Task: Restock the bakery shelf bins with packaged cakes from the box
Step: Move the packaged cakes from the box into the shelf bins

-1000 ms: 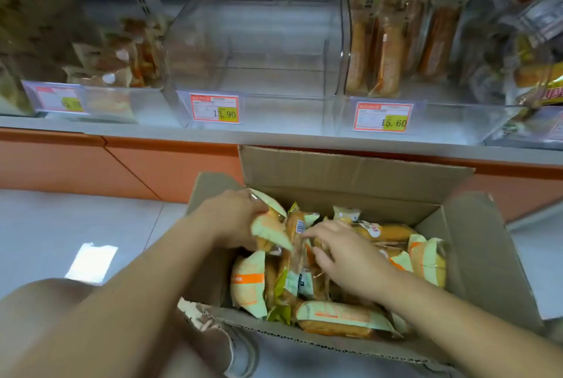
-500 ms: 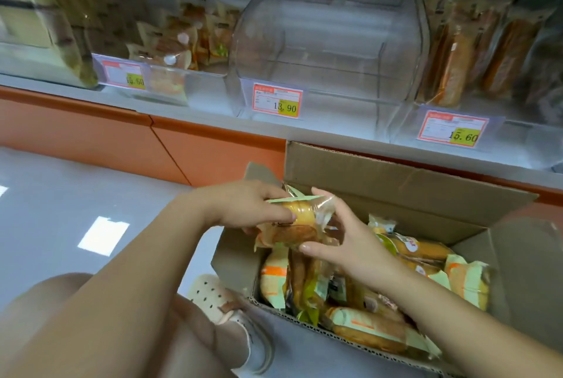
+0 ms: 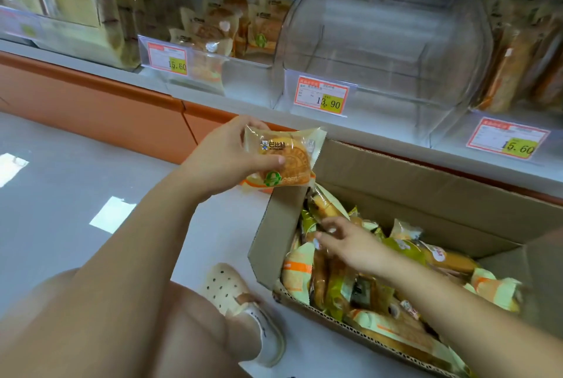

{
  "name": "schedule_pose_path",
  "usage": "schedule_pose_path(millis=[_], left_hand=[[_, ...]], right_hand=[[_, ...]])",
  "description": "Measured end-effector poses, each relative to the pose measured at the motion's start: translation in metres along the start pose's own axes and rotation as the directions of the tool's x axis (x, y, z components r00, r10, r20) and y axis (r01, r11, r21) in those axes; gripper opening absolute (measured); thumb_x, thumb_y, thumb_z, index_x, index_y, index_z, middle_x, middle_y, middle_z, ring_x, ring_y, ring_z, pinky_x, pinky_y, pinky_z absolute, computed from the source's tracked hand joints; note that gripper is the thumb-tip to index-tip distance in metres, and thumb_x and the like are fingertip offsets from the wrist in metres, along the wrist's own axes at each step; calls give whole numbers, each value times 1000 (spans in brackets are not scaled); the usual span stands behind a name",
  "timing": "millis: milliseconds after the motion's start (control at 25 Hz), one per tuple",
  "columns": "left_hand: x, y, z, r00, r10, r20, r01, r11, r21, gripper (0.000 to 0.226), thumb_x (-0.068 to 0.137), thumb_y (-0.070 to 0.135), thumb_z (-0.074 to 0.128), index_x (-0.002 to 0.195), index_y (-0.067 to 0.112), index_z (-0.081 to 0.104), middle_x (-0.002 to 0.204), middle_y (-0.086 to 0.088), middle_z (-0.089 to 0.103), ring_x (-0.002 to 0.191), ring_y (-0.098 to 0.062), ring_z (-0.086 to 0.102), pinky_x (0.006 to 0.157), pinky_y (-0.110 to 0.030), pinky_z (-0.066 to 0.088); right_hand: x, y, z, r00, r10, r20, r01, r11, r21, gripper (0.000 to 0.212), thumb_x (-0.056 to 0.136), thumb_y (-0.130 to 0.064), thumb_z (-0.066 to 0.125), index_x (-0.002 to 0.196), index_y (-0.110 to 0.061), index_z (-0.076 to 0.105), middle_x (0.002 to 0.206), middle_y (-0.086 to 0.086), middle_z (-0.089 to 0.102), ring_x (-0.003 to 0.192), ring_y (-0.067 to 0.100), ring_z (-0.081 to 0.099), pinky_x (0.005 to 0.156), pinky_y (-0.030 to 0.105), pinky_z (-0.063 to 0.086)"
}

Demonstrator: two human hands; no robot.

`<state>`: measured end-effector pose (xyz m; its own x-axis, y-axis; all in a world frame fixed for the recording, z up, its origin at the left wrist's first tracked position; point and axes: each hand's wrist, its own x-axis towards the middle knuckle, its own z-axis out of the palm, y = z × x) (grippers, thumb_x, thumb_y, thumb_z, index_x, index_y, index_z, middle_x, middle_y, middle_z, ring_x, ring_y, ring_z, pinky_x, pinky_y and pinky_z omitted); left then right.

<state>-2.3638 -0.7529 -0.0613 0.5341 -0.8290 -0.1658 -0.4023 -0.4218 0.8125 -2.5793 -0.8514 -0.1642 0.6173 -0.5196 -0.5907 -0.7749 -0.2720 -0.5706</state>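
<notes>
The left hand (image 3: 225, 158) holds one packaged cake (image 3: 281, 160) in the air, just above the near-left corner of the cardboard box (image 3: 411, 182). Its thumb lies across the front of the clear wrapper and the other fingers are behind it, so the round yellow cake is pinched between them. The printed side of the wrapper faces the camera.

The right hand (image 3: 353, 243) is inside the box, at its left end. Its fingers (image 3: 327, 224) are loosely curled and touch a long wrapped cake (image 3: 324, 205) that leans up against the left wall of the box; I cannot tell if they really grip it. The box stands open on the floor and holds many more wrapped cakes (image 3: 390, 295), green and orange ones, lying in disorder.

Behind the box, on the shelf, stands a clear bin (image 3: 380, 42) with the price tag 13.90 (image 3: 321, 96); it looks empty. The bin to the left of it (image 3: 219, 36) holds a few similar packages. A cream shoe (image 3: 240, 307) rests on the floor, to the left of the box.
</notes>
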Motion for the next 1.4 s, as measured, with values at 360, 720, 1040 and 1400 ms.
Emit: schedule_pose_path(millis=[360,720,1040,1400], left_hand=[[-6,3,13,984,122,128,-145,972,185,42,74,39,80,107,35,55,94,18,63,83,1,59,59,-16,40],[-5,7,39,973,137,185,-170,969,180,43,76,41,78,111,34,55,96,17,63,85,-1,59,63,-21,45],[-14,19,54,964,170,203,-210,957,198,45,73,44,79,110,37,54,97,19,64,88,-1,60,71,-29,53],[-8,20,72,950,152,274,-222,944,244,48,74,44,79,113,37,52,98,14,67,86,-4,62,71,-30,54]], right_hand=[[-7,-4,28,1000,-21,-16,18,981,-194,59,70,-52,78,115,-33,45,111,-4,63,99,16,60,79,30,48],[-59,63,-52,889,-264,-373,190,956,-223,51,73,-19,80,108,-38,48,112,-17,48,105,4,51,81,12,40],[-65,100,-52,980,-195,47,197,980,-24,32,82,-31,72,109,-47,64,130,-25,45,118,-13,41,98,10,31],[-43,84,-45,988,143,-54,-152,957,-246,105,64,-77,62,146,-17,34,136,3,43,128,19,42,104,34,39]])
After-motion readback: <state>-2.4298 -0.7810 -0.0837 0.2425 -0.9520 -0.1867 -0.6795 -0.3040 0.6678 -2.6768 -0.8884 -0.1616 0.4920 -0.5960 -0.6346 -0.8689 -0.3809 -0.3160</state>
